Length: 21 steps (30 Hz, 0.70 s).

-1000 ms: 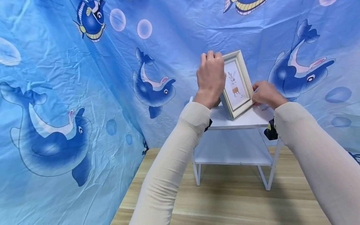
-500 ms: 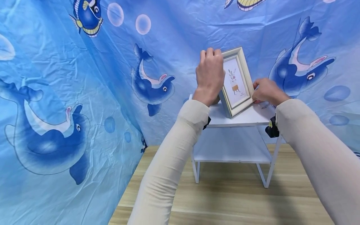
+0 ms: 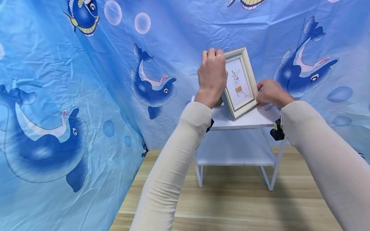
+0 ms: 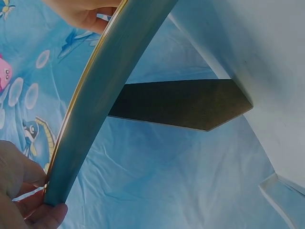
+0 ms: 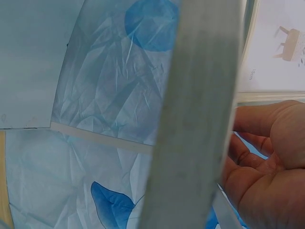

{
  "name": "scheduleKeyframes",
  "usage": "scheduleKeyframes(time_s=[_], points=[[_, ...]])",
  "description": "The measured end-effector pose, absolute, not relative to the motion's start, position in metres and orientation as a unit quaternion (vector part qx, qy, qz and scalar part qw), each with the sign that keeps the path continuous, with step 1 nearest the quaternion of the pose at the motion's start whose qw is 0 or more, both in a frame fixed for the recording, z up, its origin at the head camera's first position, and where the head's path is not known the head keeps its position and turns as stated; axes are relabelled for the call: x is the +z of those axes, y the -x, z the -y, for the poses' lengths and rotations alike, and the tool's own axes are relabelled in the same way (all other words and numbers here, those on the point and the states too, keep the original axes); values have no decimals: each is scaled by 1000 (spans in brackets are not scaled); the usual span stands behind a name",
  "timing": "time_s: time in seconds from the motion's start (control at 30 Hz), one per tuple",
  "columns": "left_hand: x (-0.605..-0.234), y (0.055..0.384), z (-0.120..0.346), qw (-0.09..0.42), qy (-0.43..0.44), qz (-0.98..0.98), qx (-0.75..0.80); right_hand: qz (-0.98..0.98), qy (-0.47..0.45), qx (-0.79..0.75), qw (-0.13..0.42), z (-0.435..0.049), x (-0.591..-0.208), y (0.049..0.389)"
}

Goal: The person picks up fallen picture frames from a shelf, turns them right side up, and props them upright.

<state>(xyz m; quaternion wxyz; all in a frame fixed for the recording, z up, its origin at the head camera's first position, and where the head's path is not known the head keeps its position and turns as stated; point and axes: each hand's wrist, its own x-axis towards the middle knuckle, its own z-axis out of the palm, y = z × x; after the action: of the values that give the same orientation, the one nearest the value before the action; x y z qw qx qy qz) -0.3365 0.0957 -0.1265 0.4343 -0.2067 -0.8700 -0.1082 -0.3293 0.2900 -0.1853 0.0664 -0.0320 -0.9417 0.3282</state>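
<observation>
A cream picture frame (image 3: 248,69) with a plant print stands tilted on the white table's top (image 3: 254,119). My left hand (image 3: 212,75) grips its upper left side; the left wrist view has the thumb and fingers (image 4: 50,217) pinching the frame's edge. At the lower right side my right hand (image 3: 273,93) holds the edge, its fingers (image 5: 252,119) against the frame in the right wrist view. Behind the frame a dark brown stand leg (image 4: 181,102) slants out and meets the white tabletop.
Below the top, the table has a lower white shelf (image 3: 235,150) and thin white legs (image 3: 277,166). Blue cloth (image 3: 110,80) printed with dolphins hangs behind and at left. Light wooden floor (image 3: 219,205) lies in front.
The head view has shifted slightly, so the scene sits a little further left and higher. Both hands keep their places on the picture frame, which stays tilted on the table.
</observation>
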Motion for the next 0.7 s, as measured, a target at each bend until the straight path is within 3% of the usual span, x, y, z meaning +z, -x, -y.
scheduleKeyframes(time_s=[0.7], points=[[-125,342,-90,413,216,868,-172,942,41,324,70,-286,-186,322]])
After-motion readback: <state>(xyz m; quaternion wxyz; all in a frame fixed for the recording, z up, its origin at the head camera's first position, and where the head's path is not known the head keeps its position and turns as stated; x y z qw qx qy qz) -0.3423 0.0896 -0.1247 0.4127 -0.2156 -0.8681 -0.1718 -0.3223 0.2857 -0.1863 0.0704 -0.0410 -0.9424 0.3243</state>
